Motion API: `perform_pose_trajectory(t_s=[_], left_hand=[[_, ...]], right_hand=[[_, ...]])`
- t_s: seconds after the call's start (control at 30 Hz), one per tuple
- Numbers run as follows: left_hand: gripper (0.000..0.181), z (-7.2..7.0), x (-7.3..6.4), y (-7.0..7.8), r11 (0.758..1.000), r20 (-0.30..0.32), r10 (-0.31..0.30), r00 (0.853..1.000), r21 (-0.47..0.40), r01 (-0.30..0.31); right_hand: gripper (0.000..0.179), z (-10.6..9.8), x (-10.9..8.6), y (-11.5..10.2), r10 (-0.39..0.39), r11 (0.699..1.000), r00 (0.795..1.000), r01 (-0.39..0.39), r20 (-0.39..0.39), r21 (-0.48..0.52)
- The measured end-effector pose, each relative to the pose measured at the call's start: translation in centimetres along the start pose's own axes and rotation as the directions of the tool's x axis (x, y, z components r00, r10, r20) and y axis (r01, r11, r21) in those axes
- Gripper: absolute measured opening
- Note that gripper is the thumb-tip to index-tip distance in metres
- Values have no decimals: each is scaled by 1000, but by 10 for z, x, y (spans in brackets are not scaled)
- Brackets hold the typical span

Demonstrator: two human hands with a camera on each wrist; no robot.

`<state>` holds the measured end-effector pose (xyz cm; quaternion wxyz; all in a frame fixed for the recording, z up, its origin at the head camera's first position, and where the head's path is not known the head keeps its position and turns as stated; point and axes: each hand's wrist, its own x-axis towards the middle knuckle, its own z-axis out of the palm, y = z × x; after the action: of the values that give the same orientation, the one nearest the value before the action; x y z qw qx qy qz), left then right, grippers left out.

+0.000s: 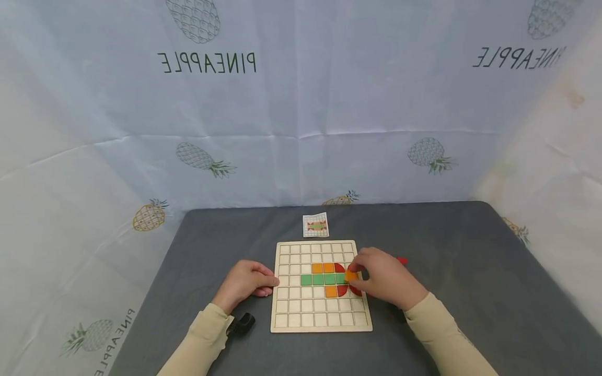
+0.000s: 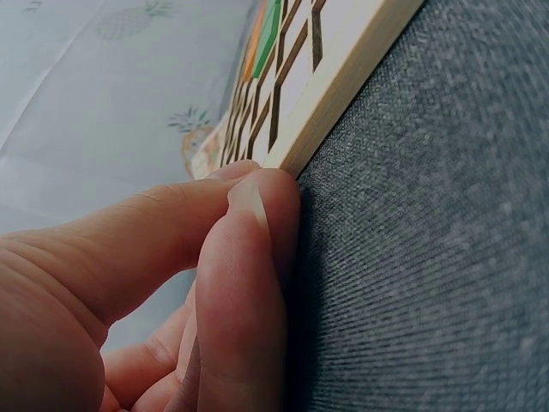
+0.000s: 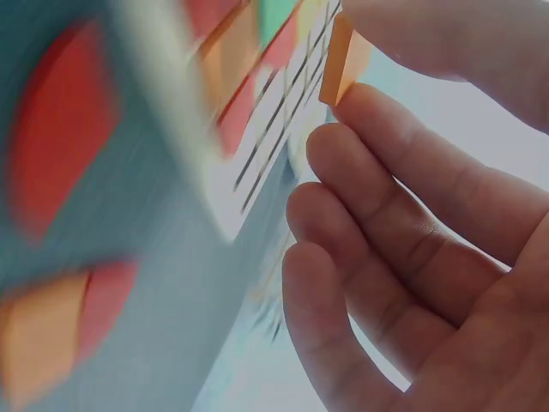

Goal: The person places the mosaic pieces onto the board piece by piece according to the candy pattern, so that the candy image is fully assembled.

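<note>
A square wooden grid board (image 1: 320, 319) lies on the grey table. At its left edge, my left hand (image 1: 245, 282) pinches the rim between thumb and index fingertip, as the left wrist view shows up close. My right hand (image 1: 383, 277) holds an orange square tile (image 3: 339, 58) by its edges between thumb and index finger, over the right side of the board; its other fingers are loosely bent. On the board sit a row of green squares (image 1: 318, 279), orange squares (image 1: 323, 268) above and below it, and red curved pieces (image 1: 342, 291) towards the right.
Behind the board lies a small pattern card (image 1: 316, 225). Loose pieces rest on the table right of the board, among them a red curved piece (image 3: 64, 129) and an orange tile (image 3: 43, 330). A black device (image 1: 244, 324) sits at the left wrist. Patterned cloth hangs behind the table.
</note>
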<state>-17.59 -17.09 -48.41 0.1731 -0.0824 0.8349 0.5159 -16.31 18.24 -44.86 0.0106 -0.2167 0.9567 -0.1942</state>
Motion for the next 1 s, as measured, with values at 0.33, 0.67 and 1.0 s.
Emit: perform_pose_trajectory(t_s=[0.33,0.67,1.0], left_hand=[[21,-3,-1,0,1000,-1,11,1000,-6,-11],[21,-3,0,2,1000,27,23,999,-12,-22],[23,-3,-3,-1,1000,24,13,1000,-19,-12]], right_hand=[[20,27,21,-48,-128,991,992,127,11,33],[19,36,21,-53,-150,989,989,149,15,10],[16,39,20,-55,-173,985,984,172,42,19]])
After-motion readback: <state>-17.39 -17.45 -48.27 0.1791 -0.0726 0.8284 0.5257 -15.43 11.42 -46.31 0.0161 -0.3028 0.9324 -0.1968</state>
